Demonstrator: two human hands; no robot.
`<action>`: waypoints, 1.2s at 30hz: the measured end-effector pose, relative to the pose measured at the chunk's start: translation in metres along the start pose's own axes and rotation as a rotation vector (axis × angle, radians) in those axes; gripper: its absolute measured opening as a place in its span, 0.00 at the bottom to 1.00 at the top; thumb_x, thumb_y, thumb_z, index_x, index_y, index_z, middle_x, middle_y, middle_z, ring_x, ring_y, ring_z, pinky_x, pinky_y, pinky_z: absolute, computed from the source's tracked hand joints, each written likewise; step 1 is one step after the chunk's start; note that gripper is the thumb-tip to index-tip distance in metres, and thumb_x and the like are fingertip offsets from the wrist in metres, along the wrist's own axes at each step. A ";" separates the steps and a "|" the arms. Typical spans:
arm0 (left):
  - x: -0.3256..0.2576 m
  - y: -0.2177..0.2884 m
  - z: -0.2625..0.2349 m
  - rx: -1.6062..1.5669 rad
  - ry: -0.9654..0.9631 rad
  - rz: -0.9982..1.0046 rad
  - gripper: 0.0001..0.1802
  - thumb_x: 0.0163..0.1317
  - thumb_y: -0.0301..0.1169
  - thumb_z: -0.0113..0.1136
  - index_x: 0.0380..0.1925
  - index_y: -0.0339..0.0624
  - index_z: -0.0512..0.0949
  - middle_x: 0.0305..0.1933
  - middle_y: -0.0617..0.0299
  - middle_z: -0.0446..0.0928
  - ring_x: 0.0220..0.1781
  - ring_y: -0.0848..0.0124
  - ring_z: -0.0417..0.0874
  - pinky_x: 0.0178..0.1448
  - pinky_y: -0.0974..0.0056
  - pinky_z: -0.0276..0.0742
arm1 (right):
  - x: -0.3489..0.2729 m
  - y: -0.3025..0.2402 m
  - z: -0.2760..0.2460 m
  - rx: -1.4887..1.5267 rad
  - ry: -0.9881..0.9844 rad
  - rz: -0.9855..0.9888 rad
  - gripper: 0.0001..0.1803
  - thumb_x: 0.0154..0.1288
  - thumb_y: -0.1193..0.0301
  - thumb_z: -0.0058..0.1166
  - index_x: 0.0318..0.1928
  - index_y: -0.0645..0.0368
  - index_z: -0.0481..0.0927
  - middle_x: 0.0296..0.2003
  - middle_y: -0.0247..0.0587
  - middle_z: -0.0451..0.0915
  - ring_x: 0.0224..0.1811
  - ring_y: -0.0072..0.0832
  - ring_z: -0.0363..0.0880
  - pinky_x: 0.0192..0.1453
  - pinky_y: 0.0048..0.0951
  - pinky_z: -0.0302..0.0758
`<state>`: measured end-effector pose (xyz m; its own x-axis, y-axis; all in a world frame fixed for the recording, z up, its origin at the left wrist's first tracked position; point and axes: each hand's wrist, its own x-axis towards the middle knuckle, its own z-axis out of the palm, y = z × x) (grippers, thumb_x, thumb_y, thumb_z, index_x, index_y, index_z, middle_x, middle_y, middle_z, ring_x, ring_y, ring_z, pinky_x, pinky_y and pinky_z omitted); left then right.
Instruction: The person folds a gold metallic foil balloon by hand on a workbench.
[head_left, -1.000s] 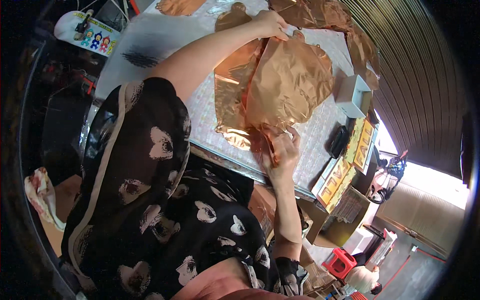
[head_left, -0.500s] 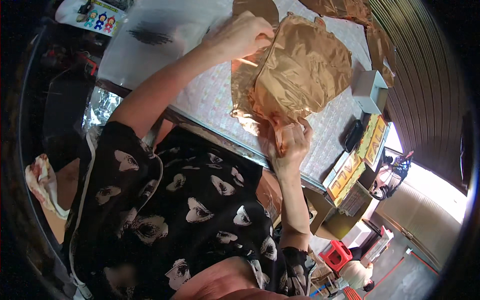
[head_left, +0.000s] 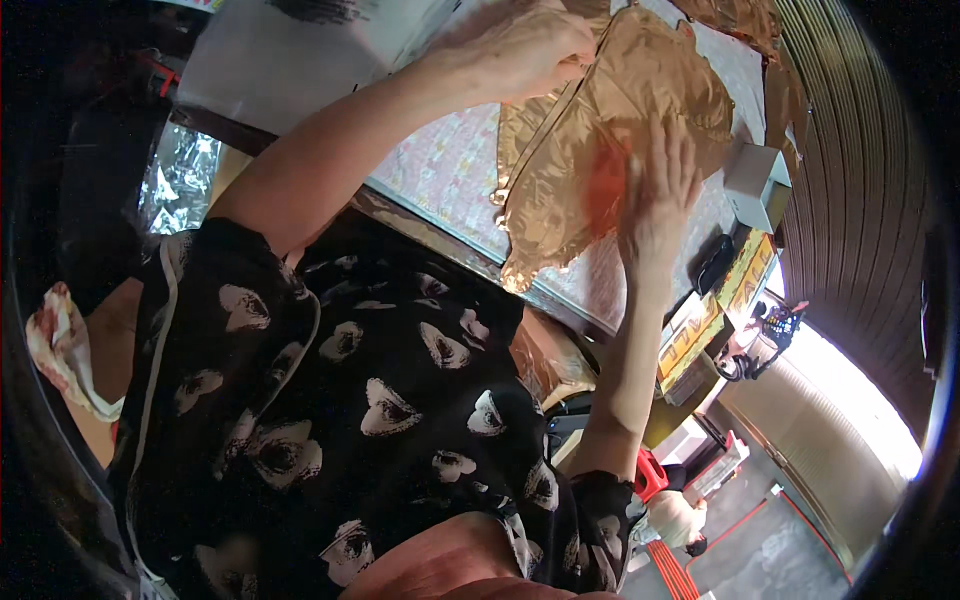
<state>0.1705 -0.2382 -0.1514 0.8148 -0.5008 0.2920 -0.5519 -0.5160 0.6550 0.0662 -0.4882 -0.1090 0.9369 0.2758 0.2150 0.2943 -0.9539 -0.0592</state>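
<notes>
- Copper-coloured foil (head_left: 650,75), shiny and wrinkled with a lobed outline, lies on the tabletop (head_left: 435,170).
- Left hand (head_left: 530,52) curls at the foil's edge; whether its grip pinches, one cannot tell.
- Right hand (head_left: 660,185) spreads open over it.

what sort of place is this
Probably a workshop: copper-coloured foil lies spread on a work table, with a ribbed shutter or wall close by.

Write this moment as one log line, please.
left hand: curled at edge of copper-coloured foil | right hand: open over foil | nearby: white box
</notes>
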 end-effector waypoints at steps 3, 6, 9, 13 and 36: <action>-0.003 0.001 0.016 0.010 0.192 0.202 0.09 0.63 0.30 0.67 0.40 0.37 0.85 0.49 0.59 0.84 0.55 0.59 0.80 0.63 0.57 0.75 | 0.003 0.010 0.026 -0.157 -0.006 -0.060 0.29 0.80 0.61 0.47 0.78 0.47 0.65 0.77 0.39 0.64 0.82 0.42 0.56 0.83 0.52 0.49; -0.001 0.003 0.023 0.026 0.123 0.164 0.08 0.60 0.28 0.70 0.37 0.38 0.84 0.48 0.59 0.83 0.54 0.59 0.80 0.63 0.57 0.75 | 0.005 0.011 0.037 -0.224 -0.012 -0.031 0.29 0.81 0.59 0.45 0.78 0.47 0.65 0.77 0.36 0.64 0.81 0.42 0.57 0.83 0.52 0.49; -0.006 0.005 0.027 -0.028 -0.021 0.020 0.08 0.56 0.26 0.73 0.35 0.38 0.83 0.47 0.59 0.82 0.52 0.59 0.80 0.62 0.56 0.76 | 0.003 0.006 0.040 -0.171 -0.032 0.021 0.28 0.82 0.57 0.44 0.76 0.50 0.67 0.75 0.36 0.68 0.78 0.43 0.62 0.81 0.53 0.53; -0.008 0.004 0.028 -0.016 0.042 0.033 0.09 0.56 0.26 0.73 0.35 0.38 0.83 0.46 0.59 0.81 0.53 0.59 0.80 0.62 0.56 0.76 | 0.005 -0.001 0.040 -0.195 -0.037 0.040 0.28 0.82 0.56 0.44 0.75 0.51 0.67 0.74 0.37 0.69 0.78 0.43 0.63 0.80 0.54 0.54; -0.014 0.018 0.009 -0.019 -0.064 0.005 0.20 0.59 0.35 0.73 0.51 0.43 0.86 0.52 0.58 0.78 0.59 0.58 0.79 0.65 0.55 0.75 | 0.014 -0.012 0.042 -0.104 0.029 0.071 0.27 0.80 0.57 0.47 0.71 0.56 0.73 0.72 0.46 0.71 0.75 0.44 0.67 0.78 0.55 0.57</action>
<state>0.1475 -0.2465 -0.1506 0.7987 -0.5470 0.2508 -0.5522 -0.5006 0.6667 0.0838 -0.4677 -0.1459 0.9484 0.2048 0.2420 0.2047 -0.9785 0.0260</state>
